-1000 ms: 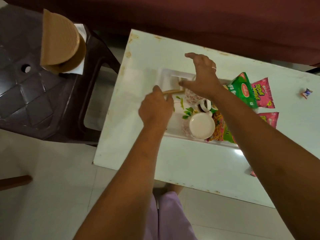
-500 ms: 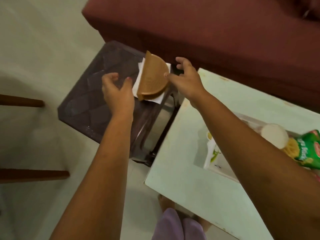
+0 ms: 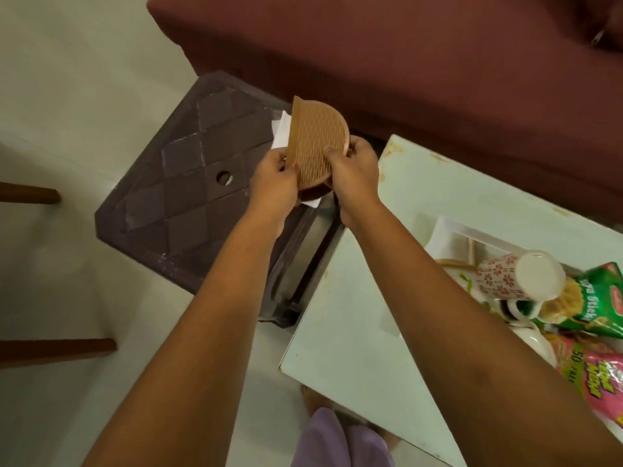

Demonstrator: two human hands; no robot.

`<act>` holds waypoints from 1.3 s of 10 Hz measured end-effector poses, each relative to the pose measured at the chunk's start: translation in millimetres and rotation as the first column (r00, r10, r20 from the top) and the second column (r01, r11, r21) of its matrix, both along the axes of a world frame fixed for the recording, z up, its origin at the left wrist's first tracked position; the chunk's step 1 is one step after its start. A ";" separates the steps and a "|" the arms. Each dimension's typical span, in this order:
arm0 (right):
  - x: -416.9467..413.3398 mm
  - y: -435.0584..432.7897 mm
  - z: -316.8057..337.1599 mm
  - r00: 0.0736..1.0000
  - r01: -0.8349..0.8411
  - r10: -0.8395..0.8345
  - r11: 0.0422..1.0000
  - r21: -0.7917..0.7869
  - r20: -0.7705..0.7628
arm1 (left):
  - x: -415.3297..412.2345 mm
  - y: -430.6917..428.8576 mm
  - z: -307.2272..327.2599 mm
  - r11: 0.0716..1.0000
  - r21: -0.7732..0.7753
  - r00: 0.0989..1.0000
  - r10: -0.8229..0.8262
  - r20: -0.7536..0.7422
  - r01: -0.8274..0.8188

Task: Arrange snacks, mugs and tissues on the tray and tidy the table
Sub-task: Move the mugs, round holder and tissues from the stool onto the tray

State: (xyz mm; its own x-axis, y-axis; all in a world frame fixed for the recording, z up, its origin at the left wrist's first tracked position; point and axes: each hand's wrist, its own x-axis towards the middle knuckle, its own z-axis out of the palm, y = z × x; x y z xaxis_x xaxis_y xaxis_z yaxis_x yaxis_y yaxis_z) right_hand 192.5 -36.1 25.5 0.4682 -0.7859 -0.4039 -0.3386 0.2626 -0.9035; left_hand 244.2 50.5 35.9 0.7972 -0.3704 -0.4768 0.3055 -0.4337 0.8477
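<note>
A tan half-round tissue holder (image 3: 315, 139) with white tissues (image 3: 280, 129) sticking out sits on a dark plastic stool (image 3: 175, 197). My left hand (image 3: 274, 187) grips its near left edge. My right hand (image 3: 354, 166) grips its right rim. On the white table (image 3: 364, 332) at the right lies a white tray (image 3: 451, 232). It carries a floral mug (image 3: 505, 276) on its side, a white mug (image 3: 529, 338), a green snack packet (image 3: 593, 305) and a pink snack packet (image 3: 600, 375).
A maroon sofa (image 3: 404, 62) runs along the far side, close behind the stool and table. Wooden chair legs (image 3: 30, 193) stick in from the left over the pale floor. My feet and purple trousers (image 3: 337, 439) are below the table's near corner.
Both hands left the tray, reached left to the stool and closed on the tissue holder. The view swung left with them.
</note>
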 end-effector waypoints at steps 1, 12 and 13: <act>-42.8 -10.7 17.5 0.995 0.045 -0.071 0.941 -0.336 -0.067 | -40.3 -13.6 8.4 0.989 -0.136 0.993 0.038 -0.107 -0.053; -273.2 -21.5 -75.8 0.832 -0.168 0.034 0.967 -0.192 -0.554 | -248.0 -81.3 -77.9 0.900 0.128 0.907 -0.405 -0.112 0.418; -264.7 -19.0 -66.0 0.792 -0.218 0.038 0.950 -0.224 -0.610 | -246.4 -80.5 -72.6 0.927 0.123 0.935 -0.354 -0.020 0.354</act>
